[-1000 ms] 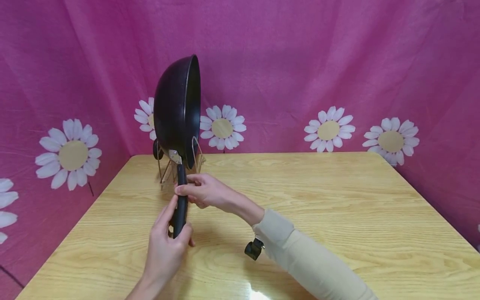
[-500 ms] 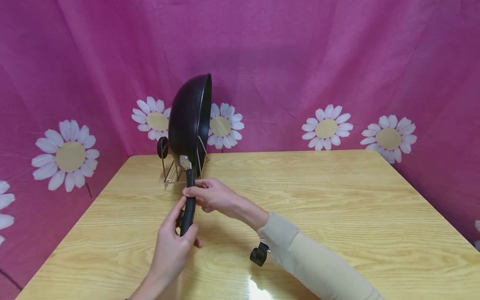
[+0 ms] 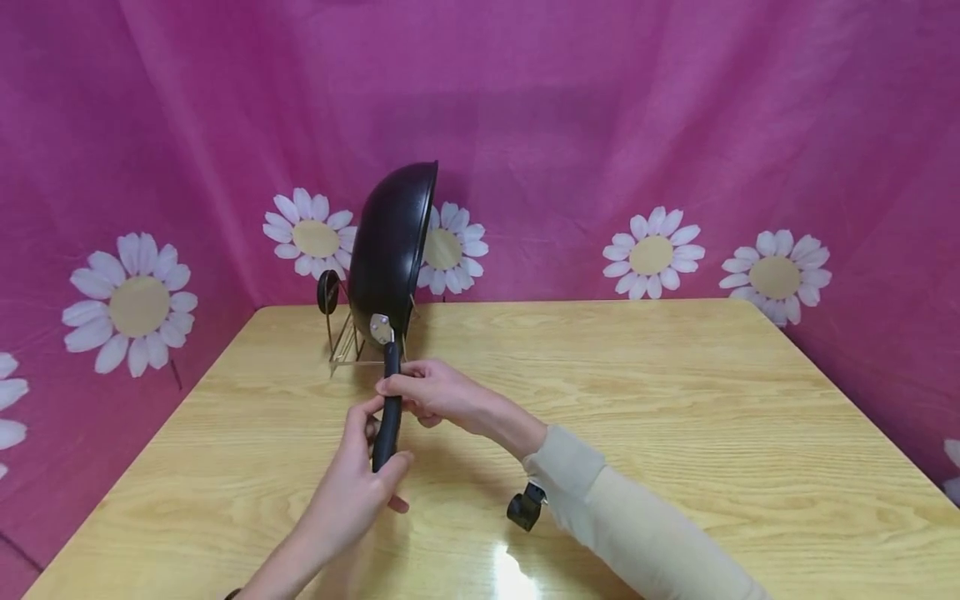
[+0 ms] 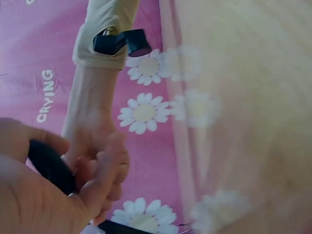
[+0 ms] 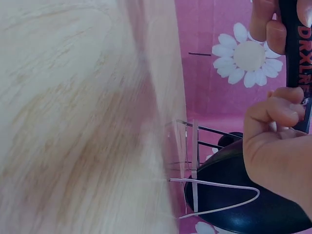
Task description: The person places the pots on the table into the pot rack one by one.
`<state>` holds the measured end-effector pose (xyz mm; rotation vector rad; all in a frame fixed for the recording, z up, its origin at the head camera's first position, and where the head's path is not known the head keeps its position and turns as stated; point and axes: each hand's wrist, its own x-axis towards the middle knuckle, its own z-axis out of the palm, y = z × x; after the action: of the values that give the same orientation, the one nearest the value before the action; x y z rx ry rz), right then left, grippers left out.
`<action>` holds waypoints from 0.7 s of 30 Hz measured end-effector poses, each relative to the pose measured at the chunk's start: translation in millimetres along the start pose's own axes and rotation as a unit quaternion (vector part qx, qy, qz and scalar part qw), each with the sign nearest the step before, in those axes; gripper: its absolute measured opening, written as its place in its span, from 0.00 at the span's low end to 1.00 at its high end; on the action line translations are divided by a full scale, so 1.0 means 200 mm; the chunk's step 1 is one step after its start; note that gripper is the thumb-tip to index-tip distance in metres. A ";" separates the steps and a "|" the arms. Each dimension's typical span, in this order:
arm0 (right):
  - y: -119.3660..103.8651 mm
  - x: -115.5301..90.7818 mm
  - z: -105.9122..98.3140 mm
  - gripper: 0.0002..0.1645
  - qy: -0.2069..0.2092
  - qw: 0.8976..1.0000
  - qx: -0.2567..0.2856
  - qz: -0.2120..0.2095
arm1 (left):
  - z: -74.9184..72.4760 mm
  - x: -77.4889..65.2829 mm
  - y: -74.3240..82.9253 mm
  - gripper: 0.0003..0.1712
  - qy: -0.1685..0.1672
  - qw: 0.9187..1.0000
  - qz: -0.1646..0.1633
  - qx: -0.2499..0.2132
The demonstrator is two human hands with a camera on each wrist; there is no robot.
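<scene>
A deep black wok (image 3: 390,250) stands on its side with its open face to the right and leaning over. Its lower rim sits in a wire rack (image 3: 356,363), where a wire loop crosses the bowl in the right wrist view. The black handle (image 3: 387,437) points toward me. My right hand (image 3: 442,396) pinches it close to the bowl, thumb on top. Nearer me, my left hand (image 3: 348,492) holds the handle's end between thumb and fingers. Red lettering shows on the handle in the right wrist view.
A small black round piece (image 3: 327,292) shows at the rack's left end. The wooden table (image 3: 637,400) extends to the right. Behind it hangs a pink cloth (image 3: 540,167) with white daisies. A small black camera (image 3: 527,507) hangs under my right wrist.
The wok has come down and to the right into the rack, its top now tilting farther right. Both hands have moved right along with the handle, keeping their hold.
</scene>
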<state>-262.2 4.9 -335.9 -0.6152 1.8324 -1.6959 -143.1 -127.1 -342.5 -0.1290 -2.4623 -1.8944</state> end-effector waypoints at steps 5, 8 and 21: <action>0.01 -0.01 -0.02 0.10 0.015 0.999 -0.042 0.000 | -0.02 0.01 0.02 0.43 -0.038 0.999 -0.018 0.034; 0.01 -0.02 -0.03 0.12 0.008 0.997 -0.077 -0.009 | -0.04 0.01 0.02 0.44 -0.050 0.997 -0.033 0.056; 0.01 -0.11 -0.11 0.19 0.042 0.977 -0.197 -0.065 | -0.12 0.01 0.03 0.44 -0.054 0.988 0.009 0.146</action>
<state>-261.0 35.0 -334.3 -0.8517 2.2569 -1.4628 -145.2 -149.6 -330.4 -0.2507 -2.7648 -1.5346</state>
